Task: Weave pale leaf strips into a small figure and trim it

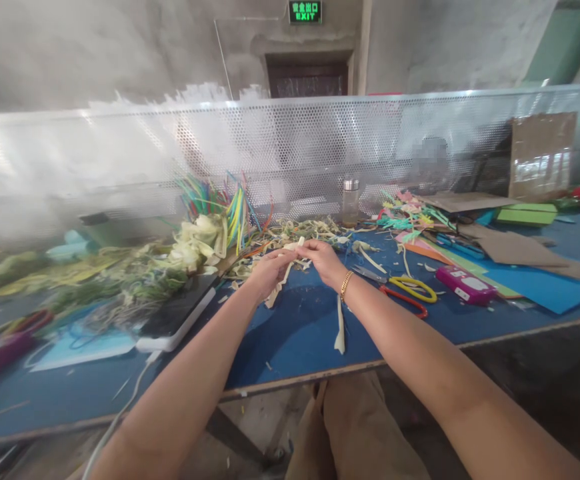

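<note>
Both my hands meet above the blue table (300, 333) and pinch the same pale cream strip (290, 257). My left hand (269, 267) grips its left part, from which a loose end hangs down toward the table. My right hand (323, 259), with a gold bracelet at the wrist, holds the right part with fingers closed. Another pale strip (340, 327) lies flat on the table below my right wrist. A heap of cream folded strips (197, 243) sits just left of my hands.
Scissors with yellow and red handles (410, 293) lie right of my right wrist, then a pink device (465, 285). Coloured paper sheets (535, 280), cardboard and a clear jar (351, 200) stand farther back. A white tablet-like slab (177, 320) lies left. A perforated metal screen (290, 153) closes the far edge.
</note>
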Demonstrator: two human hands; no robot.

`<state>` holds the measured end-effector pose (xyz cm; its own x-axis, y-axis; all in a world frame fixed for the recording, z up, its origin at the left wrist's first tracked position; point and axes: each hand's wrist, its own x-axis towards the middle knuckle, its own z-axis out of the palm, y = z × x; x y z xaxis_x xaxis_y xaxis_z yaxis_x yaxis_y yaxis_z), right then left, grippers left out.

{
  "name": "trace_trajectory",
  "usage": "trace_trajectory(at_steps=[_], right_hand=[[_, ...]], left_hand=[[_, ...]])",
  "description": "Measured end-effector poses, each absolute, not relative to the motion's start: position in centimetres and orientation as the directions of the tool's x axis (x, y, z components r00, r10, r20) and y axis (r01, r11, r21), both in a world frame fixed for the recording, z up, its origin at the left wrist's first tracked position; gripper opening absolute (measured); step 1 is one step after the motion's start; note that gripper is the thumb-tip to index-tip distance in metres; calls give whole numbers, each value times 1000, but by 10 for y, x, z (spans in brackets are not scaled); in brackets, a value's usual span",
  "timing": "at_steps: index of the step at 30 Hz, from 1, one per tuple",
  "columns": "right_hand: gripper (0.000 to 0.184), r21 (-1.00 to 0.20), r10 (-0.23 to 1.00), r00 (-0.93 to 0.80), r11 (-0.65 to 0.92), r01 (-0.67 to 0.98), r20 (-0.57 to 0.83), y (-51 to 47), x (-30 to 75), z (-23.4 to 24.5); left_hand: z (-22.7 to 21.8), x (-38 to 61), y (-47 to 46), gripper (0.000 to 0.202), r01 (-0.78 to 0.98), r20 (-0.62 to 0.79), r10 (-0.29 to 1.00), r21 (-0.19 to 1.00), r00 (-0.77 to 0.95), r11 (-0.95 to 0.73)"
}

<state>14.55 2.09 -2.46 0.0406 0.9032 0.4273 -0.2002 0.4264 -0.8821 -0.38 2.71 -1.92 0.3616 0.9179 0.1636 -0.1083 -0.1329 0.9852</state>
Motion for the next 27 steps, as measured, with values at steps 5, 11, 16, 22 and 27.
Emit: trace_trajectory(at_steps=[5,11,16,22,27], right_hand=[[29,-878,892,105,452,-159,440,23,145,-24],[30,-885,907,102,421,-202,408,27,152,-27],[29,-890,923,61,383,-246,380,32,158,-28],[35,-936,967,-28,236,-260,252,34,157,-30],[23,-900,888,-150,419,-121,434,26,149,-31]], left_hand=[[-16,-2,27,16,-91,154,911,987,382,-129],[-12,-5,23,24,-168,108,888,985,446,-35],[-11,-3,20,26,-229,89,854,973,512,36],[-16,2,23,30,-270,190,914,958,358,-93],[-16,1,29,32,-361,189,954,928,232,-96]])
